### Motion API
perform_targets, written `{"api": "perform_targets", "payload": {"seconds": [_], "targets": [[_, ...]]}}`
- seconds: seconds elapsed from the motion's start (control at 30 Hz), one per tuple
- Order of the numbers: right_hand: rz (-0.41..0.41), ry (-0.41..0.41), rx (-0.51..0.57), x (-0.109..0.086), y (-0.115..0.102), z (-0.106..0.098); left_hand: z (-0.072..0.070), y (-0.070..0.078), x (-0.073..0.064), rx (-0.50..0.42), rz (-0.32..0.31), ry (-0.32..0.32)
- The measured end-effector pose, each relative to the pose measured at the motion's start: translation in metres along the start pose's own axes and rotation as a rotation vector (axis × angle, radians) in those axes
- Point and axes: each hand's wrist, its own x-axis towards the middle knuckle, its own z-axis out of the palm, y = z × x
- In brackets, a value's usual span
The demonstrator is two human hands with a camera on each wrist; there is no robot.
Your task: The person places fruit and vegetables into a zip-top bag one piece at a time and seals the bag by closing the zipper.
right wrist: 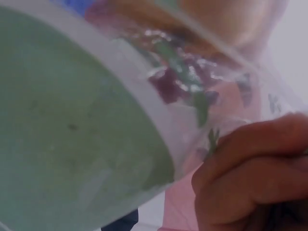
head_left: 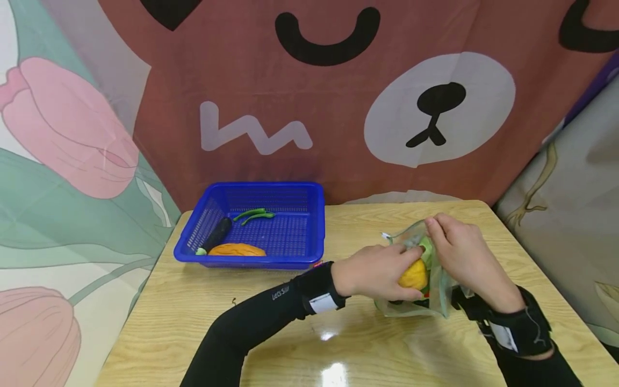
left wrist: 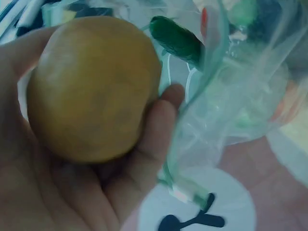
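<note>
Yellow vegetable (head_left: 413, 275): rounded, smooth; sits in the left hand at the mouth of the bag; cannot confirm from these views whether fully inside.
Left hand (head_left: 372, 271): grasps the yellow vegetable, with fingers wrapped over the far side and thumb along the near side.
Right hand (head_left: 466, 258): pinches the upper edge of the bag with curled fingers.
Bag (head_left: 439, 293): translucent, with green edging; stands toward the right side of the counter, to the right of the basket and well apart from it.
Bag contents: includes a pale green vegetable (head_left: 426, 250), just beside the yellow vegetable; shows red and dark patches lower down, too small to identify.
Dark green vegetable (left wrist: 175, 41): elongated; appears past the yellow vegetable in the left wrist view, partly behind the bag's edging.
Basket (head_left: 285, 262): blue, perforated; rests on the far left part of the counter.
Basket contents: holds two green chillies (head_left: 251, 213) near the middle, a dark eggplant (head_left: 218, 233) along the left wall and an orange ridged vegetable (head_left: 237, 249) against the near wall.
Counter (head_left: 290, 349): light wood grain, with glare near the front.
Backdrop (head_left: 338, 123): brown cloth, printed with a cartoon face.
</note>
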Motion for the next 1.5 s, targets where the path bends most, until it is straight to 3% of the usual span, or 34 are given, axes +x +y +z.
{"api": "perform_targets", "payload": {"seconds": [0.1,0.27,0.37,0.43,0.57,0.63,0.73,0.9,1.07,1.3,1.37,1.5], "targets": [[-0.005,0.001,0.005,0.002,-0.001,0.0,0.006,0.011,0.006,0.216,-0.052,0.041],[-0.021,0.008,0.015,0.007,-0.003,0.0,0.019,0.025,0.014,0.568,-0.038,0.151],[-0.037,0.017,0.014,0.009,-0.003,0.001,0.026,0.029,0.018,0.692,-0.028,0.154],[-0.052,0.029,0.014,0.01,-0.003,0.001,0.029,0.03,0.021,0.719,-0.019,0.11],[-0.072,0.044,0.018,0.011,-0.005,0.001,0.034,0.025,0.027,0.699,-0.029,0.047],[-0.074,0.045,0.014,0.011,-0.004,-0.001,0.035,0.021,0.03,0.676,-0.063,0.017],[-0.071,0.05,0.0,0.011,-0.003,-0.005,0.036,0.015,0.032,0.67,-0.136,0.026],[-0.066,0.085,-0.044,0.011,0.002,-0.014,0.032,0.003,0.031,0.678,-0.238,0.108],[-0.15,0.119,-0.137,0.012,0.006,-0.014,0.028,-0.005,0.029,0.665,-0.267,0.176],[-0.143,0.012,-0.177,0.012,0.007,-0.012,0.025,-0.011,0.028,0.627,-0.225,0.295],[-0.148,0.006,-0.173,0.011,0.007,-0.012,0.021,-0.013,0.027,0.564,-0.175,0.298],[-0.154,0.021,-0.157,0.011,0.007,-0.011,0.006,-0.016,0.017,0.343,-0.027,0.258]]}}
